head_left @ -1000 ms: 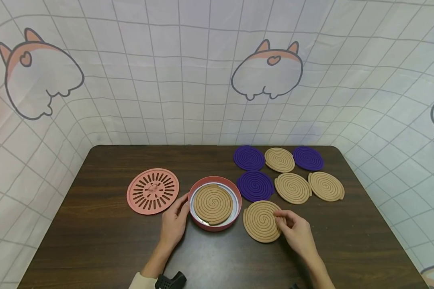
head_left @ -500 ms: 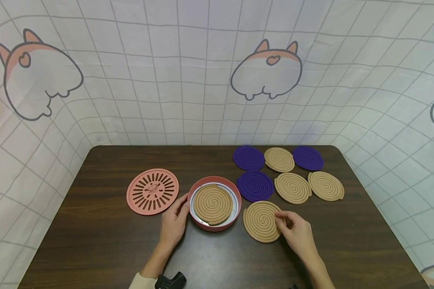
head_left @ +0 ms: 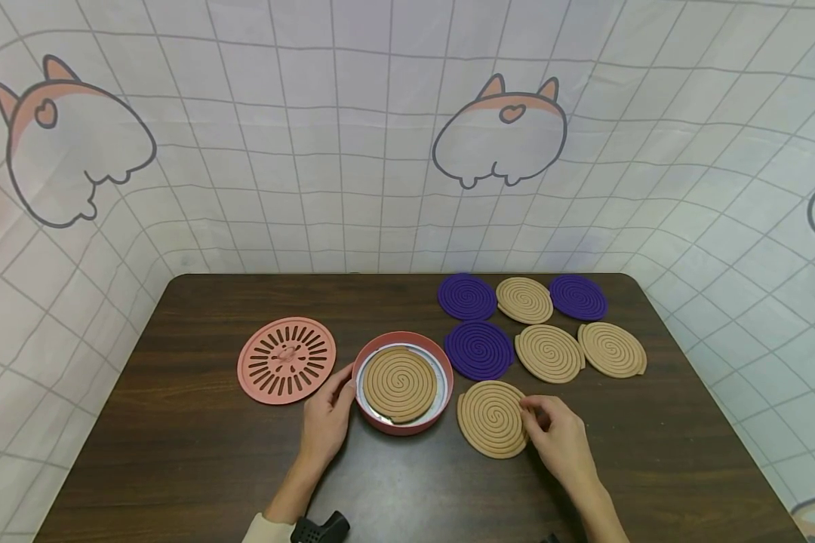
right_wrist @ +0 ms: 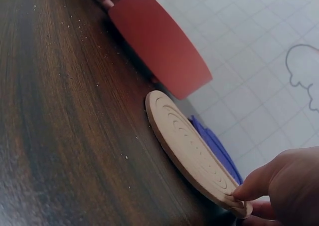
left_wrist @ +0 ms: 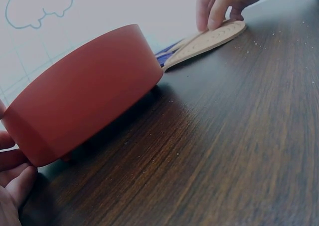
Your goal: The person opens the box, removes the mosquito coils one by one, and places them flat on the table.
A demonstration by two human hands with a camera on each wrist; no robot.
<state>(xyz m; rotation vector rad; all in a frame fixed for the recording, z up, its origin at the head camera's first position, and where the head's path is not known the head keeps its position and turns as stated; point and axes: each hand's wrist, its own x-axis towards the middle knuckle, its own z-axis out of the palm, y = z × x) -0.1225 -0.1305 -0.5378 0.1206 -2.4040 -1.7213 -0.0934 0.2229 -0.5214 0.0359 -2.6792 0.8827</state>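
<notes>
In the head view, my left hand [head_left: 329,415] holds the left side of a red round mosquito coil holder [head_left: 371,427]. Inside the holder a tan mosquito coil [head_left: 401,385] lies over a white and silvery lining. My right hand [head_left: 560,437] pinches the right edge of another tan mosquito coil [head_left: 493,420], just right of the holder. In the right wrist view, the thumb [right_wrist: 251,183] sits on top of this coil and fingers reach beneath its edge. The left wrist view shows the holder's side wall [left_wrist: 89,86] with left fingers at its lower left.
A pink slotted lid [head_left: 287,360] lies left of the holder. Behind the right hand are purple coils [head_left: 479,350] and tan coils [head_left: 550,353] in two rows. All rest on a dark wooden table [head_left: 176,452], with a white gridded curtain [head_left: 380,151] behind.
The pinched tan coil and my right hand have shifted very slightly toward the near right. My left hand and the holder stay in place.
</notes>
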